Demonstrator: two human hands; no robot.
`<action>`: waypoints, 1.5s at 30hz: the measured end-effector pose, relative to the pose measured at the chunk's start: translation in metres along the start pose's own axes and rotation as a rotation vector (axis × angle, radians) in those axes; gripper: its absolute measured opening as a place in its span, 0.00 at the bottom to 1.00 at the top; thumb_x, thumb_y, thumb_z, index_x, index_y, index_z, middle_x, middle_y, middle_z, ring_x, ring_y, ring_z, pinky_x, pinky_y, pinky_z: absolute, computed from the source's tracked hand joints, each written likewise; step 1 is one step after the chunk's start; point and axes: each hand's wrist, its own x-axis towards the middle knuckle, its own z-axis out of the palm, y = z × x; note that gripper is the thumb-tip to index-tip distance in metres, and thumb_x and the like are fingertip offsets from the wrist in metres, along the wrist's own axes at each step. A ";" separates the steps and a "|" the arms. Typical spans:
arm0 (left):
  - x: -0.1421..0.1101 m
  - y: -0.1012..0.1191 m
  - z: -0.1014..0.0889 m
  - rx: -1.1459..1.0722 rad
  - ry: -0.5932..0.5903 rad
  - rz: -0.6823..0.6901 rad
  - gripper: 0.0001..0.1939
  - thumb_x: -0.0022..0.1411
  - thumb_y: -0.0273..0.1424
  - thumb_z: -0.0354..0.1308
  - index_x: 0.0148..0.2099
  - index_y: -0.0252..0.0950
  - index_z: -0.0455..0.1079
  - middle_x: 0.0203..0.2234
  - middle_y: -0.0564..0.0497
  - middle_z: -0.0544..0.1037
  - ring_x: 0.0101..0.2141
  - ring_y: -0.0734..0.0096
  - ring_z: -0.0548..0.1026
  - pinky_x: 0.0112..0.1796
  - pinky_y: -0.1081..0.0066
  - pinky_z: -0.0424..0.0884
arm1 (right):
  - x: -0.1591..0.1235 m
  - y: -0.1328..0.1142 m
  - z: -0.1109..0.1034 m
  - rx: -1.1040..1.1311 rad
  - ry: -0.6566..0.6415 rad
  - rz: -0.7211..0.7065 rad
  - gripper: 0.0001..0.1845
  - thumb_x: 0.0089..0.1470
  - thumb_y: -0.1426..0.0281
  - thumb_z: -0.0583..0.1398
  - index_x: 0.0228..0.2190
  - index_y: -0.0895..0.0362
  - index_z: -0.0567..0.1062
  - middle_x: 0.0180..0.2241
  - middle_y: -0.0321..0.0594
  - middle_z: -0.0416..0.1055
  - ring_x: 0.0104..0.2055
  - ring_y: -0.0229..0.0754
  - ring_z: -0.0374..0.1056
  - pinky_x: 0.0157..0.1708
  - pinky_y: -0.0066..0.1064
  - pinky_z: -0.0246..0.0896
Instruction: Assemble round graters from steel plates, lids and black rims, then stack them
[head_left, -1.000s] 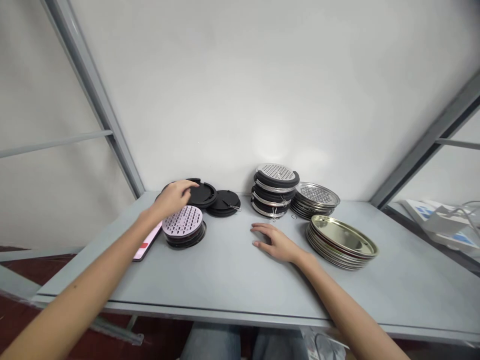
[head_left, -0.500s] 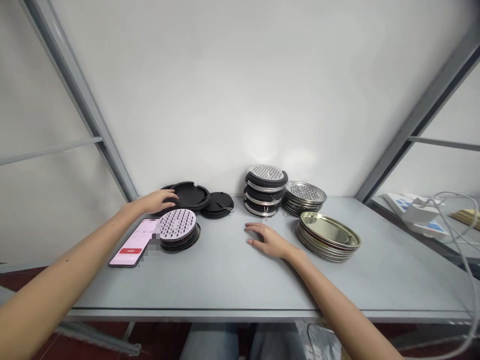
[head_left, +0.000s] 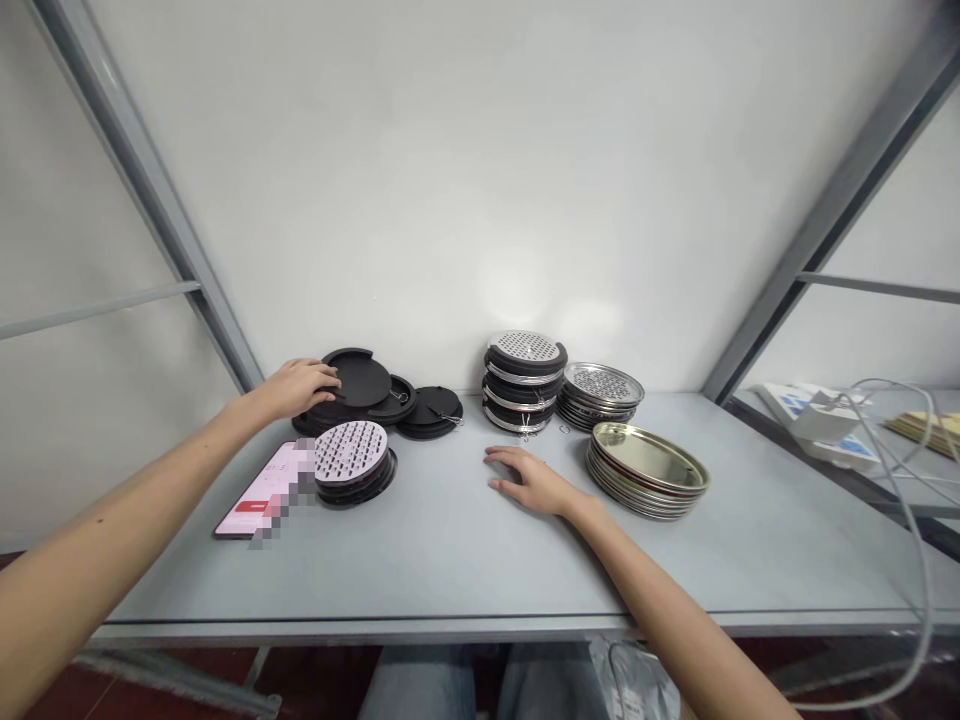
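My left hand (head_left: 296, 387) grips the left edge of a black round cover (head_left: 361, 376), raised a little off the stack of black covers (head_left: 352, 405) at the back left. My right hand (head_left: 529, 480) lies flat and open on the grey table (head_left: 465, 550), holding nothing. In front of the black stack stands a short pile topped by a perforated disc (head_left: 350, 448). A stack of black-rimmed perforated units (head_left: 523, 380) sits just beyond my right hand.
A phone with a pink screen (head_left: 259, 490) lies left of the perforated disc. More black covers (head_left: 431, 410), perforated metal plates (head_left: 602, 392) and gold-toned pans (head_left: 645, 467) stand along the back. Grey frame posts flank the table; cables hang at the right.
My left hand slid from the top of the black cover to its left edge and lifted it slightly. My right hand stayed flat. The view shifted right, uncovering the phone.
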 end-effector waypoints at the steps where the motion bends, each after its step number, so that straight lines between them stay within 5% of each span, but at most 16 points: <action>1: -0.001 0.001 -0.005 0.022 0.016 -0.005 0.18 0.61 0.42 0.50 0.46 0.41 0.75 0.50 0.46 0.74 0.52 0.52 0.67 0.53 0.57 0.58 | 0.000 0.001 0.000 0.000 0.000 -0.003 0.23 0.56 0.61 0.58 0.51 0.57 0.70 0.56 0.51 0.65 0.57 0.50 0.63 0.57 0.46 0.58; 8: -0.008 0.031 -0.044 0.005 0.210 0.050 0.18 0.64 0.43 0.47 0.46 0.43 0.74 0.49 0.48 0.74 0.55 0.50 0.63 0.55 0.52 0.56 | -0.001 0.002 -0.001 0.021 0.003 -0.024 0.23 0.56 0.62 0.58 0.51 0.57 0.70 0.55 0.51 0.66 0.58 0.50 0.63 0.57 0.46 0.57; 14: -0.020 0.102 -0.061 -0.227 0.176 0.295 0.16 0.67 0.41 0.48 0.48 0.43 0.73 0.48 0.49 0.74 0.52 0.58 0.66 0.52 0.58 0.63 | 0.002 0.003 -0.004 0.020 0.076 -0.022 0.20 0.57 0.64 0.57 0.49 0.58 0.71 0.50 0.50 0.71 0.52 0.50 0.67 0.53 0.45 0.61; 20: -0.038 0.180 -0.032 -0.375 0.168 0.364 0.12 0.67 0.37 0.51 0.48 0.46 0.74 0.46 0.50 0.75 0.52 0.58 0.66 0.50 0.60 0.65 | -0.001 0.012 -0.012 -0.002 0.298 0.114 0.19 0.53 0.77 0.50 0.43 0.57 0.75 0.44 0.47 0.75 0.47 0.48 0.70 0.50 0.44 0.63; 24: -0.042 0.210 0.000 -0.481 0.158 0.299 0.11 0.66 0.36 0.53 0.49 0.46 0.73 0.46 0.50 0.75 0.52 0.57 0.66 0.50 0.58 0.66 | -0.004 0.007 -0.020 0.077 0.380 0.155 0.17 0.57 0.74 0.49 0.41 0.56 0.75 0.40 0.44 0.76 0.43 0.46 0.71 0.47 0.42 0.64; 30: -0.039 0.224 0.027 -0.566 0.112 0.258 0.12 0.65 0.37 0.56 0.48 0.45 0.74 0.45 0.50 0.76 0.48 0.60 0.69 0.49 0.60 0.66 | -0.006 -0.005 -0.026 0.106 0.331 0.159 0.19 0.63 0.63 0.46 0.44 0.55 0.73 0.42 0.44 0.75 0.46 0.48 0.70 0.48 0.42 0.63; 38: -0.034 0.227 0.019 -0.567 0.137 0.254 0.19 0.56 0.41 0.64 0.48 0.41 0.75 0.40 0.47 0.79 0.48 0.55 0.69 0.50 0.58 0.66 | -0.006 -0.004 -0.016 -0.022 0.124 0.052 0.17 0.58 0.63 0.54 0.44 0.57 0.75 0.44 0.47 0.75 0.46 0.50 0.70 0.49 0.43 0.63; 45: -0.011 0.231 0.036 -0.620 0.067 0.390 0.30 0.53 0.47 0.64 0.55 0.40 0.70 0.56 0.43 0.70 0.56 0.52 0.66 0.57 0.55 0.60 | -0.003 0.002 -0.006 -0.066 0.078 -0.058 0.21 0.61 0.67 0.52 0.53 0.57 0.70 0.53 0.50 0.69 0.56 0.50 0.64 0.57 0.46 0.57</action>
